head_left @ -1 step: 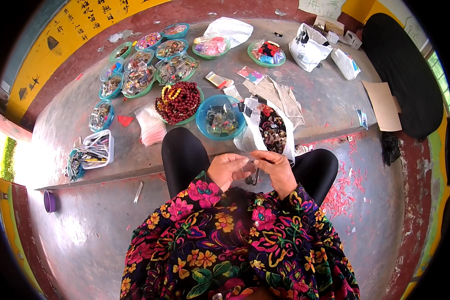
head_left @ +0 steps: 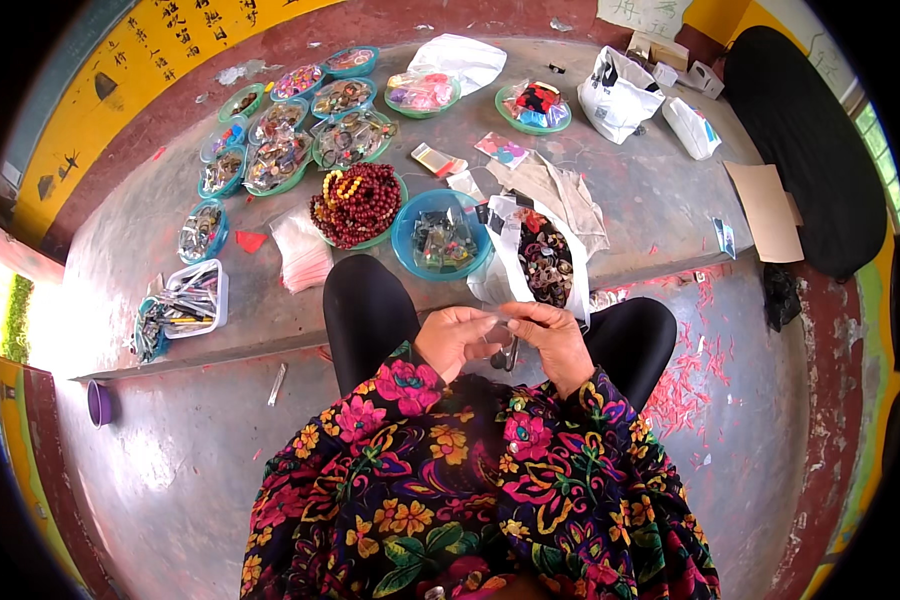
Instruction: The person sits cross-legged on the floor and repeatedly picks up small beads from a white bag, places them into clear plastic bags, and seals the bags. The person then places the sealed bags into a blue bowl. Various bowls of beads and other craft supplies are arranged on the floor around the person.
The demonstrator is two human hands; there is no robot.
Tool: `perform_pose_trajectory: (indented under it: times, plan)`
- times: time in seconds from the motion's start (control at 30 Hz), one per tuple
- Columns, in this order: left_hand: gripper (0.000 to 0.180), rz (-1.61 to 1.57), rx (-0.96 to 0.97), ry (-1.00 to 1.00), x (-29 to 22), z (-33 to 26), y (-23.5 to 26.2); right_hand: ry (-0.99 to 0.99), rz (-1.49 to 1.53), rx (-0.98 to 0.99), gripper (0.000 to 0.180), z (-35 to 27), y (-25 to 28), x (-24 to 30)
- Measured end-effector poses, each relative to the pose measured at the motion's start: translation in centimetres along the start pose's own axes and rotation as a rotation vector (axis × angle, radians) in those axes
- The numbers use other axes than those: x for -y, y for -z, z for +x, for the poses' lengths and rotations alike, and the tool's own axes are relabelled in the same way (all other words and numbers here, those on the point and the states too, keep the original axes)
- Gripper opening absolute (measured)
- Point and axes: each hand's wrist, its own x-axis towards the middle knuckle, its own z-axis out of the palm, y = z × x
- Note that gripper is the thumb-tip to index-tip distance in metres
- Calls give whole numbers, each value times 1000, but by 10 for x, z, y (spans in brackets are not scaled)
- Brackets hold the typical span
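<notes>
Over my lap, my left hand [head_left: 454,338] and my right hand [head_left: 553,345] meet with their fingertips pinched together. Between them is the edge of a small clear plastic bag [head_left: 500,320]. A small dark item [head_left: 507,355] hangs below the fingers, partly hidden; its kind is unclear. Just beyond my hands, a white bag [head_left: 506,236] lies open, filled with small dark and shiny pieces [head_left: 546,262]. To its left stands a blue basin [head_left: 402,246] with clear packets of small items [head_left: 444,238] in it.
A green basin of dark red beads [head_left: 358,205] and a stack of plastic sleeves [head_left: 301,250] lie left. Farther off are several basins of packets [head_left: 276,160]. A white basket [head_left: 222,290] holds pens and tools. Red scraps [head_left: 695,375] litter the lower floor, right of the ledge.
</notes>
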Motion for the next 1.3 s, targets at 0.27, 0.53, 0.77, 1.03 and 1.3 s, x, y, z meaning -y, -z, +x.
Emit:
perform_pose_trajectory:
  times: [0.27, 0.53, 0.77, 1.03, 1.3]
  plan:
    - [18, -84, 46, 30, -2, 2, 2, 99, -99, 147, 16, 3, 11, -3]
    - [20, -101, 94, 42, -5, 1, 3, 223, -320, 292, 20, 7, 19, 3]
    - [23, -184, 184, 65, -8, 3, 7, 314, -470, 286, 23, 10, 21, 1]
    - [22, -36, 46, -9, 1, 3, 3, 393, -539, 276, 27, 11, 20, 2]
    - [20, 72, -132, -197, -4, 0, -2, 185, -235, 63, 25, 10, 20, 3]
